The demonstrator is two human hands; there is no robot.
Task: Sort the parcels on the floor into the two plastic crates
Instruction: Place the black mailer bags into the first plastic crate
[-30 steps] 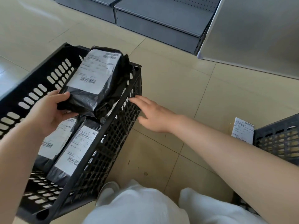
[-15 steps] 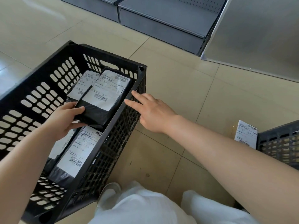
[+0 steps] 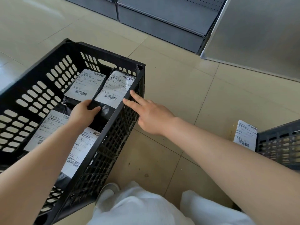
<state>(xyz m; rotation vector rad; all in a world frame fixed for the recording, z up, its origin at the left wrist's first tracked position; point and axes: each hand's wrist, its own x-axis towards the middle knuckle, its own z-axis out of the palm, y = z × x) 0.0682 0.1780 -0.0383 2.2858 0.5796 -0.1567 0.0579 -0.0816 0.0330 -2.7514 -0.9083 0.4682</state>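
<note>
- Parcel in black wrap point(image 3: 113, 90), white label up, lies in the far right corner of the left crate point(image 3: 103, 49), pressed along the right wall, just beside another labelled parcel point(image 3: 84, 86).
- My left hand point(image 3: 84, 112) is closed on its near black end, thumb on top, fingers curled under; I judge I'm seating it flat so the label reads.
- My right hand point(image 3: 149, 114) holds nothing: two fingers extended and touching the crate's right rim, probably to steady it.
- Two more parcels point(image 3: 76, 151) lie nearer me under my forearm.
- Second crate point(image 3: 279, 143) sits well apart at right, with a labelled box point(image 3: 245, 135) just beside it on the tiled floor point(image 3: 186, 95), apparently unsorted.
</note>
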